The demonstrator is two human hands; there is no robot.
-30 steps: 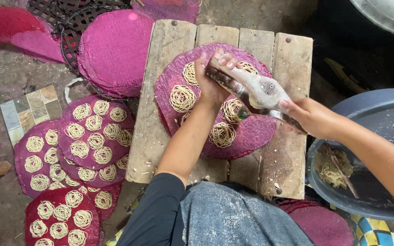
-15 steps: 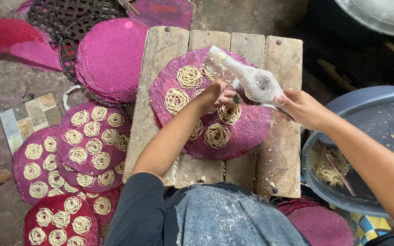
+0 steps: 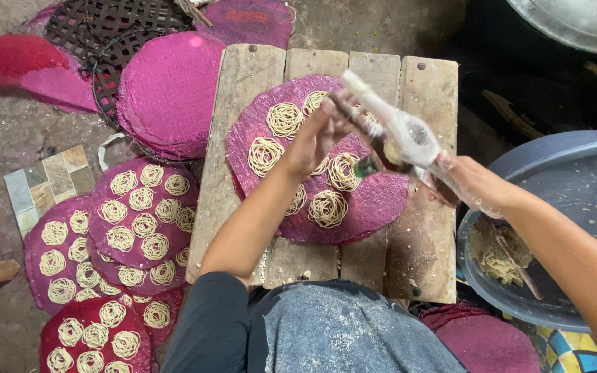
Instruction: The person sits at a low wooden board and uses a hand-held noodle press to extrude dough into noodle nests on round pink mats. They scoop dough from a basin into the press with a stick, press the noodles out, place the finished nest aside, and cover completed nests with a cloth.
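Up swings our press (image 3: 399, 138), lifted off the purple mat (image 3: 374, 200) on the worktop (image 3: 240, 103); right hand (image 3: 468, 181) clenches its handle, left hand (image 3: 319, 135) grips its front. Tilted, dough could smear those noodle coils (image 3: 328, 207).

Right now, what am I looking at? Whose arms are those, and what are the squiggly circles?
This is one picture from a camera worn on a person's head, looking down at their own two bare hands. The right hand has its grip on a noodle press. The left hand touches the front of the press. Below lies a round purple mat on a wooden board, dotted with coiled noodle nests. More filled mats lie on the ground to the left, and a grey basin with dough sits on the right.
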